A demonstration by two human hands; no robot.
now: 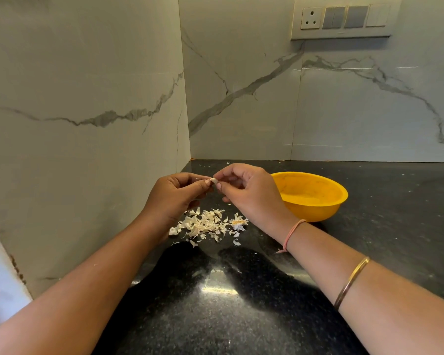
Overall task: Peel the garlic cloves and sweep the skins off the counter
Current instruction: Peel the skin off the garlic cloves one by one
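Where left hand (174,193) and right hand (249,193) pinch it, the clove (214,181) (tiny) barely shows.

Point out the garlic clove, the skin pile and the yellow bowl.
small white garlic clove (214,181), head view, exposed end
pile of pale papery garlic skins (203,224), head view, heap's middle
round yellow plastic bowl (318,212), head view, front outer wall

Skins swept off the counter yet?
No: a loose pile of garlic skins lies on the counter beside the yellow bowl, while the left hand and right hand pinch a clove.
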